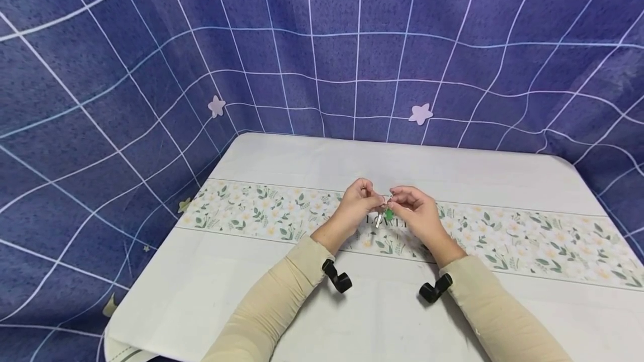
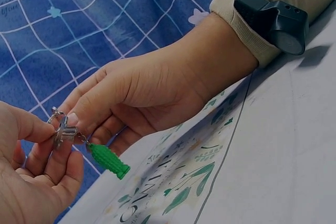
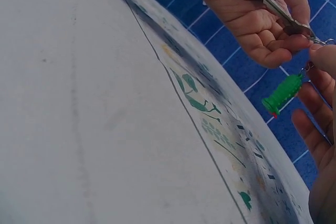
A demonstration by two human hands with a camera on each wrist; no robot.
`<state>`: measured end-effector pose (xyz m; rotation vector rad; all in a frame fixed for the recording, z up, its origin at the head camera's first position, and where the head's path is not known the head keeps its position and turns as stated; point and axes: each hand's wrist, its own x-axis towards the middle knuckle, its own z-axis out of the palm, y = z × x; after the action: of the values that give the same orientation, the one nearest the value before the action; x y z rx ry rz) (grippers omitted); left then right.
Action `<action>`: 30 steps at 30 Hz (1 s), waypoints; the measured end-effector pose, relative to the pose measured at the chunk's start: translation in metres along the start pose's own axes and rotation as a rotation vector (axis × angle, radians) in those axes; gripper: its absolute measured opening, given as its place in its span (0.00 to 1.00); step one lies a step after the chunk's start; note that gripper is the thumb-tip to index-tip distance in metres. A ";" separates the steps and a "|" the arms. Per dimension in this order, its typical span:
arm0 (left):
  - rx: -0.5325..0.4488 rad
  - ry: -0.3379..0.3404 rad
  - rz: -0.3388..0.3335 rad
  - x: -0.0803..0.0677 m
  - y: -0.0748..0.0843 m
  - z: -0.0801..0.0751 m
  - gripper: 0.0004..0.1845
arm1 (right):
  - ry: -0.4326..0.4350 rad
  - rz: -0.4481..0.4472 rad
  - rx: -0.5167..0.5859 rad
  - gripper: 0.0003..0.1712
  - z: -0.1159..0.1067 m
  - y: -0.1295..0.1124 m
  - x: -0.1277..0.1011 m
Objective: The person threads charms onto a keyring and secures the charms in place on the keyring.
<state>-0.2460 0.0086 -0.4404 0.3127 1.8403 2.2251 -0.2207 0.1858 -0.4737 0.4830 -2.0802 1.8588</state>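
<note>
Blue grid-patterned cloth walls in a white tabletop [image 1: 282, 306] with a floral band, above which a person's two hands meet. The left hand [image 2: 26, 182] pinches a silver key [image 3: 286, 17] and the small metal key ring [image 2: 59, 129]; the right hand [image 2: 136, 95] pinches the same ring from the other side, a green ridged plastic charm [image 2: 108, 161] dangling just below the fingertips. The step appears to be working key and ring together or apart; the next move calls for fine fingertip prying.
</note>
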 end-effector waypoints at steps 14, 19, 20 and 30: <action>0.011 0.009 -0.002 0.000 0.000 0.000 0.16 | -0.002 -0.038 -0.032 0.16 0.004 -0.026 -0.003; 0.017 0.012 0.011 -0.001 0.002 -0.001 0.15 | -0.005 -0.065 -0.039 0.16 0.005 -0.025 -0.003; 0.020 0.010 0.011 -0.001 0.003 -0.001 0.15 | -0.008 -0.065 -0.039 0.16 0.006 -0.025 -0.003; 0.025 0.018 0.023 0.001 0.007 -0.005 0.15 | -0.053 -0.090 -0.076 0.18 0.008 -0.025 -0.005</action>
<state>-0.2485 0.0030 -0.4342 0.3215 1.8848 2.2286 -0.2055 0.1757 -0.4543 0.6027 -2.1172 1.7278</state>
